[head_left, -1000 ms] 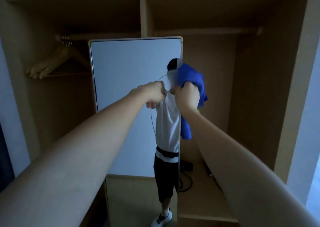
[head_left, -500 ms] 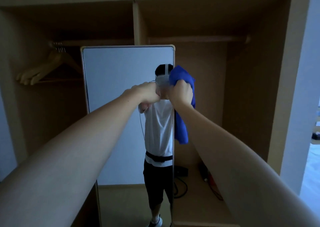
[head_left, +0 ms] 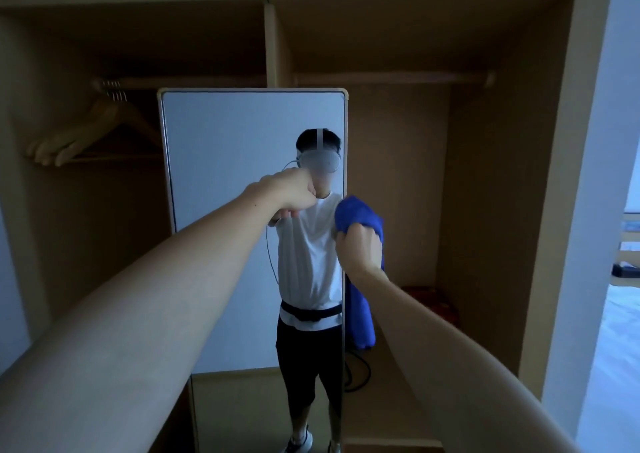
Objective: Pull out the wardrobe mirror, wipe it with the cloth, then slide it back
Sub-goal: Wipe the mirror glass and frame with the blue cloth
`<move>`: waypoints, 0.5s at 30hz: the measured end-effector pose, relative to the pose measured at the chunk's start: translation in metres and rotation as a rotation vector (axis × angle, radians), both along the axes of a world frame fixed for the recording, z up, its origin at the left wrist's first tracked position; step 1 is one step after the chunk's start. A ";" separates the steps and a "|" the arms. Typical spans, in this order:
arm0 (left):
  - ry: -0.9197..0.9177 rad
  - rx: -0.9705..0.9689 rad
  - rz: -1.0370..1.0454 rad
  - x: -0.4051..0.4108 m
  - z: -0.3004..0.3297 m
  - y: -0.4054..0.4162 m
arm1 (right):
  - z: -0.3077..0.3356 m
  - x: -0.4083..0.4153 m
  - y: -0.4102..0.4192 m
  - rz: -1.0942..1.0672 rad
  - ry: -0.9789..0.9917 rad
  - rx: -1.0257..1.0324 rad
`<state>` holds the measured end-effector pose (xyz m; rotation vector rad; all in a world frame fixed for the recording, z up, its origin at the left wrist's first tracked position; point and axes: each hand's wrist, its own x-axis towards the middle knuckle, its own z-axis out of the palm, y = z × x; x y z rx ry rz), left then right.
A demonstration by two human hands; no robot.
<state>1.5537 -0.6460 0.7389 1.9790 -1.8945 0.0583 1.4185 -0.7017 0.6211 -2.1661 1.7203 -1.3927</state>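
Hands — right (head_left: 360,246) around blue cloth (head_left: 362,300), left (head_left: 294,193) fisted before mirror (head_left: 225,161)

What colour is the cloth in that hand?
Blue. The cloth gripped by the right hand shows clearly in the head view.

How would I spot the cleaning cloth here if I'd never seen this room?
Start at the open wooden wardrobe and find the tall mirror standing in its middle. At the mirror's right edge, the right hand grips the cloth, which hangs below it. It is the only bright blue thing among brown wood.
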 end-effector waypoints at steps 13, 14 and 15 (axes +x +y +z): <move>-0.094 0.003 0.009 -0.009 -0.004 -0.001 | -0.069 0.005 -0.001 -0.011 -0.168 -0.006; -0.108 -0.005 0.004 -0.009 -0.010 -0.001 | -0.095 0.003 0.005 -0.008 -0.112 0.052; -0.133 -0.009 0.003 -0.009 -0.015 -0.001 | -0.113 0.002 0.008 0.005 -0.071 0.103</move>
